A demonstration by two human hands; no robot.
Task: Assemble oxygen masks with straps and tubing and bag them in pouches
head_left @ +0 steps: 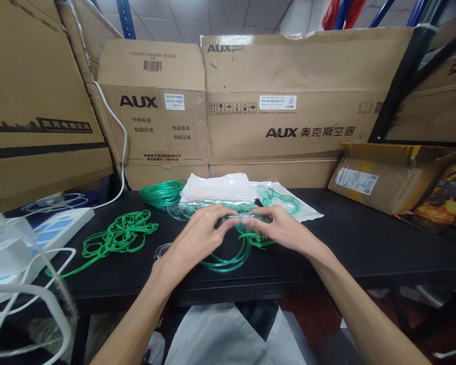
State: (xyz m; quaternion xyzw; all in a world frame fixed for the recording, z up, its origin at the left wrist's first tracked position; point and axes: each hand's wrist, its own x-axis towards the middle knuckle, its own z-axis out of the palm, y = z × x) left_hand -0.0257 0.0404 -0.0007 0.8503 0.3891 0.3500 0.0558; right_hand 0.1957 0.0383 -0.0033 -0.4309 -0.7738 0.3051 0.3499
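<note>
My left hand (213,223) and my right hand (273,223) meet above the middle of the black table, thumbs and fingertips pinched. Between them is a clear, green-tinted plastic oxygen mask, mostly hidden by the fingers. A green elastic strap (260,240) hangs below my right hand. Under the hands, a loop of green tubing (228,264) lies on the table. Just beyond my fingers stands a row of clear plastic masks (188,209). Thin silvery strips (162,250) lie beside my left wrist.
A tangle of green elastic straps (117,235) lies left, with coiled green tubing (161,194) behind it. White plastic bags (216,186) lie at the back, one holding green tubing (281,198). A white power strip (57,228) occupies the left edge. Cardboard boxes (307,111) wall the back.
</note>
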